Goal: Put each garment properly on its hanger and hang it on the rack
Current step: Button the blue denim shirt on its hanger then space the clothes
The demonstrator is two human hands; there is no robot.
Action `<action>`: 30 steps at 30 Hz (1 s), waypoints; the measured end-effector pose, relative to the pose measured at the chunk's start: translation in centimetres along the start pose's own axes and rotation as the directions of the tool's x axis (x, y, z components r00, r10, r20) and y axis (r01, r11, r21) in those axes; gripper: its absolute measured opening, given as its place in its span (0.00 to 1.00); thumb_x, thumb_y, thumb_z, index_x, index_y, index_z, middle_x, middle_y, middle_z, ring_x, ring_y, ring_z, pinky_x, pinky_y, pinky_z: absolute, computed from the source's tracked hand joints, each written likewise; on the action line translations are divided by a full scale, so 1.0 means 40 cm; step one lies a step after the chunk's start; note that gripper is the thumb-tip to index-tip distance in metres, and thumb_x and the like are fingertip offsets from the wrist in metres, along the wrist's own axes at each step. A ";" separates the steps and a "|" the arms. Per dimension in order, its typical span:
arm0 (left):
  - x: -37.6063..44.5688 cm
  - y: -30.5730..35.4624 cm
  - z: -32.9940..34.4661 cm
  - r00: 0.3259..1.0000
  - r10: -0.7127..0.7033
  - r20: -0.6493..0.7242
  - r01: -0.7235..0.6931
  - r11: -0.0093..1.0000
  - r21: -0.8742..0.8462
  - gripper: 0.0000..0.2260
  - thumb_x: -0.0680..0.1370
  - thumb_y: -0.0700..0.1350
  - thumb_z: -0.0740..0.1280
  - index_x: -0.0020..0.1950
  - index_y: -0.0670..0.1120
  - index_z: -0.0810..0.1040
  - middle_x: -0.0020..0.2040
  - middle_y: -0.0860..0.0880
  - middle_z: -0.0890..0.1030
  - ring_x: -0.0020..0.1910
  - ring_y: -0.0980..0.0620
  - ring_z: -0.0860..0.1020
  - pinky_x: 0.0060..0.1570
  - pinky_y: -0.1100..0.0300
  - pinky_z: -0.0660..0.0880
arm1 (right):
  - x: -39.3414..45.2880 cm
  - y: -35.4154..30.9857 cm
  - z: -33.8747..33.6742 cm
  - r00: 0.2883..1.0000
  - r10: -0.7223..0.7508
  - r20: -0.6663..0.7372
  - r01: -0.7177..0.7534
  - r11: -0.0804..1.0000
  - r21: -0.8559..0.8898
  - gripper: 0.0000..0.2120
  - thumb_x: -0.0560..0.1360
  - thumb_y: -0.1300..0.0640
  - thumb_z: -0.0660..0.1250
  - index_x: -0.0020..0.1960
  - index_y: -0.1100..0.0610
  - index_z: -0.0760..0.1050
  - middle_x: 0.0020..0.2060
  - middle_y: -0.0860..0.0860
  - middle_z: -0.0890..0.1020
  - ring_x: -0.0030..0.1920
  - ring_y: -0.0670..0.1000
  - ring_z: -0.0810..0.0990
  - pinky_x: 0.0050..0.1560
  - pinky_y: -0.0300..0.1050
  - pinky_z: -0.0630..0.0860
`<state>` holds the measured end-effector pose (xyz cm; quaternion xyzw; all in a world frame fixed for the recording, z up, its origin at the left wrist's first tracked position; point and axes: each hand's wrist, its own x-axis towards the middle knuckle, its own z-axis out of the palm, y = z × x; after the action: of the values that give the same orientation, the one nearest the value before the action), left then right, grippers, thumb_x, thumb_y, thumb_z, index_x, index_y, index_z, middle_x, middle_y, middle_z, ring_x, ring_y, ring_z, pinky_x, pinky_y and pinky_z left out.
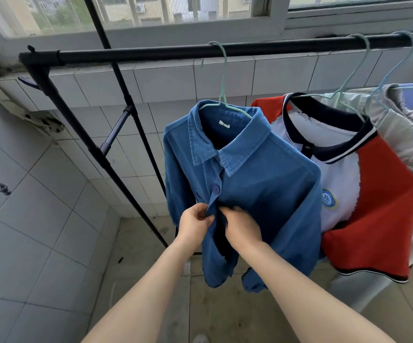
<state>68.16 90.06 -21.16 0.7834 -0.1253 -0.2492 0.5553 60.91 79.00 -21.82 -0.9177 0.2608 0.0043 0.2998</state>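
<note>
A blue shirt [262,194] hangs on a pale green hanger [221,95] hooked over the black rack rail [151,52], toward its left end. The left hand [195,221] and right hand [241,225] both pinch its front placket below the fastened button [215,188]. A red-and-white polo [363,194] hangs just beside it.

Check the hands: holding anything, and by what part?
Both hold the blue shirt at its front opening, below the fastened button. The left hand pinches the left placket edge; the right hand grips the opposite edge. The right hand's fingers are blurred.
</note>
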 end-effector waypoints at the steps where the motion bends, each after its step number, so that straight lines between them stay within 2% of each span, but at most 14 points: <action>1: -0.002 0.000 -0.002 1.000 0.000 -0.001 0.001 1.000 0.006 0.09 0.77 0.33 0.66 0.48 0.46 0.80 0.40 0.53 0.81 0.37 0.59 0.77 0.32 0.71 0.71 | 0.003 -0.002 0.000 1.000 0.006 0.029 -0.004 0.997 -0.071 0.17 0.81 0.54 0.53 0.68 0.50 0.69 0.60 0.55 0.74 0.63 0.58 0.72 0.55 0.49 0.72; 3: -0.004 0.000 -0.007 1.000 0.004 -0.006 -0.004 1.000 0.019 0.09 0.77 0.33 0.66 0.48 0.46 0.80 0.40 0.53 0.80 0.37 0.59 0.76 0.34 0.69 0.71 | 0.006 -0.010 -0.002 1.000 0.007 0.025 -0.002 0.985 -0.172 0.15 0.81 0.57 0.53 0.67 0.53 0.68 0.61 0.56 0.74 0.63 0.58 0.72 0.53 0.49 0.71; 7: -0.012 -0.001 -0.015 1.000 0.013 -0.022 -0.012 0.999 0.039 0.09 0.78 0.33 0.66 0.50 0.46 0.80 0.40 0.54 0.81 0.38 0.59 0.77 0.34 0.71 0.71 | 0.001 -0.024 -0.005 0.995 -0.081 -0.054 0.057 0.937 -0.345 0.14 0.80 0.62 0.56 0.65 0.57 0.68 0.59 0.58 0.76 0.60 0.60 0.74 0.49 0.51 0.74; 11: -0.018 -0.004 -0.023 0.999 0.041 -0.012 -0.040 0.998 0.058 0.10 0.78 0.34 0.66 0.49 0.49 0.80 0.42 0.53 0.81 0.41 0.57 0.78 0.38 0.68 0.73 | 0.009 -0.019 -0.003 0.994 -0.110 0.023 0.109 0.893 -0.436 0.18 0.80 0.59 0.58 0.69 0.54 0.63 0.57 0.58 0.77 0.58 0.61 0.76 0.46 0.50 0.73; 14: -0.018 -0.008 -0.031 0.997 0.076 -0.003 -0.075 0.991 0.115 0.09 0.78 0.35 0.66 0.50 0.49 0.81 0.44 0.51 0.83 0.46 0.54 0.80 0.47 0.61 0.77 | 0.025 -0.031 -0.011 0.991 -0.101 0.083 0.130 0.851 -0.508 0.21 0.80 0.58 0.60 0.72 0.55 0.59 0.58 0.59 0.78 0.56 0.61 0.78 0.42 0.48 0.69; 16: -0.018 -0.009 -0.037 0.995 0.099 0.009 -0.099 0.986 0.131 0.10 0.78 0.35 0.66 0.49 0.49 0.81 0.45 0.51 0.83 0.47 0.54 0.80 0.51 0.61 0.77 | 0.032 -0.045 -0.021 0.991 -0.096 0.089 0.129 0.846 -0.518 0.20 0.81 0.59 0.59 0.71 0.57 0.61 0.59 0.59 0.78 0.55 0.60 0.79 0.41 0.47 0.69; 19: -0.019 -0.011 -0.042 0.991 0.131 0.014 -0.131 0.979 0.154 0.11 0.77 0.35 0.67 0.45 0.51 0.81 0.43 0.51 0.83 0.47 0.52 0.81 0.50 0.60 0.77 | 0.040 -0.058 -0.026 0.995 -0.076 0.067 0.100 0.846 -0.524 0.16 0.79 0.64 0.61 0.66 0.61 0.69 0.58 0.58 0.79 0.55 0.59 0.80 0.42 0.46 0.71; 23: -0.021 -0.016 -0.045 0.992 0.129 0.013 -0.130 0.979 0.156 0.10 0.77 0.35 0.67 0.45 0.51 0.81 0.44 0.48 0.83 0.48 0.49 0.81 0.52 0.56 0.78 | 0.036 -0.071 -0.022 0.994 -0.050 0.098 0.093 0.866 -0.491 0.13 0.79 0.65 0.61 0.63 0.63 0.72 0.57 0.59 0.80 0.56 0.60 0.80 0.49 0.49 0.76; 27: -0.026 -0.014 -0.046 0.992 0.124 0.019 -0.126 0.982 0.142 0.12 0.77 0.34 0.66 0.44 0.52 0.80 0.44 0.50 0.83 0.48 0.51 0.81 0.52 0.57 0.78 | 0.042 -0.073 -0.031 0.982 -0.147 0.119 0.189 0.786 -0.589 0.11 0.77 0.67 0.62 0.58 0.62 0.76 0.54 0.57 0.82 0.53 0.58 0.82 0.43 0.46 0.74; 30: -0.026 -0.012 -0.051 0.991 0.132 0.024 -0.135 0.979 0.152 0.11 0.77 0.34 0.67 0.45 0.51 0.80 0.44 0.49 0.84 0.47 0.52 0.81 0.51 0.58 0.78 | 0.056 -0.073 -0.037 0.969 -0.216 0.122 0.242 0.722 -0.648 0.18 0.77 0.67 0.61 0.66 0.62 0.71 0.55 0.56 0.82 0.53 0.58 0.82 0.43 0.47 0.75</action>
<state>68.31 92.37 -20.83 0.8119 -0.2001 -0.2064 0.5082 64.01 79.10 -19.37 -0.9889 0.1217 0.0760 -0.0393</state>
